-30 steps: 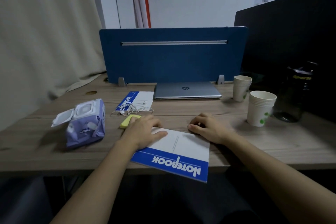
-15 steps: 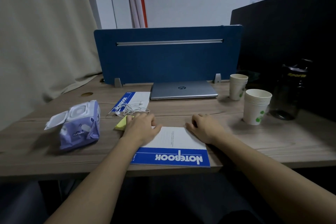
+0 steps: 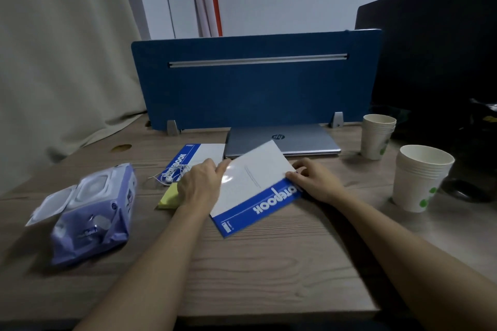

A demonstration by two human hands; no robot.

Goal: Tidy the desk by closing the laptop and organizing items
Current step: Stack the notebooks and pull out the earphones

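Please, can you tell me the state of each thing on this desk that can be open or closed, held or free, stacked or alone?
Laptop: closed, flat.
Near notebook: closed, tilted, held by both hands.
Far notebook: closed, flat, earphones on it.
Wipes pack: lid flipped open.
Paper cups: upright, stacked.
Far cups: upright, stacked.
Left hand: grips notebook edge.
Right hand: pinches notebook edge.
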